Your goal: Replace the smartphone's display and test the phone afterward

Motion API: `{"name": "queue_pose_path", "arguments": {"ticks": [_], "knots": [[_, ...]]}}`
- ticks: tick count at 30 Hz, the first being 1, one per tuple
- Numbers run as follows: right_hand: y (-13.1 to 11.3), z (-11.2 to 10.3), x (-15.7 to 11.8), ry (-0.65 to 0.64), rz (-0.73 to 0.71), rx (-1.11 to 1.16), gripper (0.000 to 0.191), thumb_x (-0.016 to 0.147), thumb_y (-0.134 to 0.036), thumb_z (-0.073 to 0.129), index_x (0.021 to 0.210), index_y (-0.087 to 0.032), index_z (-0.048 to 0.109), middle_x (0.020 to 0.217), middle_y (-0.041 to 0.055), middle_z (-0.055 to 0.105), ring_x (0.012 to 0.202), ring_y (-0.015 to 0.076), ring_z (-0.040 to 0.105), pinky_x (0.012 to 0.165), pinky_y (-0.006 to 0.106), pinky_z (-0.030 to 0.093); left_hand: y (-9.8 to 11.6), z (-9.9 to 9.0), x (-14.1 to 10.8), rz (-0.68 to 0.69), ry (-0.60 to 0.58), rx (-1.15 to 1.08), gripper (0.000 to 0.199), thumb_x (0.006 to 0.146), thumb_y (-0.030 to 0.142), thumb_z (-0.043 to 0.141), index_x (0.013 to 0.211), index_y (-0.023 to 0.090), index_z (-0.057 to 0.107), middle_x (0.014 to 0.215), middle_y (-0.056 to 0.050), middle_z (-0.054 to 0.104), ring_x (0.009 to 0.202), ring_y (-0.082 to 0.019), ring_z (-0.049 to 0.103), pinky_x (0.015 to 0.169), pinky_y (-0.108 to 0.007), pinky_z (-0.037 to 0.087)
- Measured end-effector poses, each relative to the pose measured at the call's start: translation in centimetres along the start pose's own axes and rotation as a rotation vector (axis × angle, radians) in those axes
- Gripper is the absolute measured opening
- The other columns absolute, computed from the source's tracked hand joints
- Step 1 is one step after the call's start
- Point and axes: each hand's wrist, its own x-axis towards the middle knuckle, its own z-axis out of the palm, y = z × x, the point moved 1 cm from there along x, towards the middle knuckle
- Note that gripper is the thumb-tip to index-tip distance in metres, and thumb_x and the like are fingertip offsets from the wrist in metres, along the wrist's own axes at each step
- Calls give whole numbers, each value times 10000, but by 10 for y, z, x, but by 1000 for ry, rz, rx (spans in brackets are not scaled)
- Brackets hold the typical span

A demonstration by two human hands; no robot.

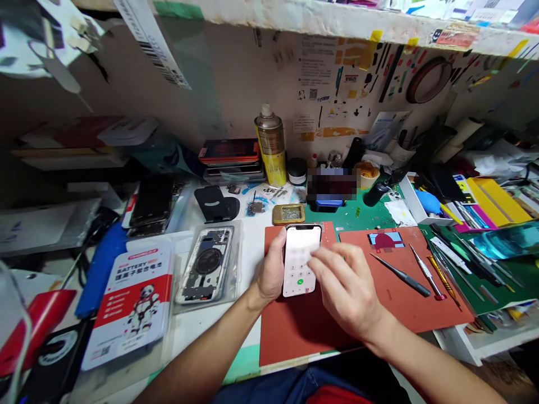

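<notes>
A smartphone (300, 280) with a lit dial-pad screen and a green call button is held upright over the red-brown mat. My left hand (273, 269) is closed around its left side, with the thumb along the edge. Over the right part of the screen hovers my right hand (347, 286), its fingers loosely bent and partly apart, with nothing seen in them. Whether a fingertip touches the glass I cannot tell. Right of this hand, a second mat (404, 308) carries a dark pen-like tool (402, 275), a silver screwdriver (425, 269) and a gold one (442, 280).
To the left lie an opened phone housing (206, 264) in a clear tray and a white-red battery box (130, 303). A yellow spray can (272, 148) stands at the back beside stacked phone parts (231, 151). A small metal tin (288, 214) sits behind the phone. A shelf (295, 25) overhangs the bench.
</notes>
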Motion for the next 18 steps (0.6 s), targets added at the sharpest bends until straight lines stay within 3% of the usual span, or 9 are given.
{"name": "queue_pose_path", "arguments": {"ticks": [4,8,13,18], "knots": [[-29,-13,-33,-95,-51,33,274,1028,-54,502,1114,-71,762,1068,153,805,1009,267,663,854,419,561,5,1,2,-36,-49,25,734,908,769,587,1148,96,756,997,-159,786,818,-270,746,783,-366,620],[-51,-16,-56,-105,-56,77,319,1044,-54,462,1048,-50,782,1012,145,807,990,255,681,876,406,512,7,0,3,-42,-63,3,720,938,748,552,1147,88,751,995,-160,784,790,-263,758,727,-348,623],[-66,-2,-59,-42,-76,91,208,1018,-78,588,991,-85,793,940,110,796,927,219,674,838,367,486,8,0,3,-39,-42,20,718,956,732,518,1170,83,738,1013,-179,782,809,-279,762,739,-372,632],[-77,11,-51,18,-81,129,294,1038,-70,521,927,-87,792,858,73,772,806,181,628,759,340,477,10,-1,3,-52,-42,32,725,948,724,512,1172,69,731,1025,-194,773,827,-281,752,754,-382,635]]}}
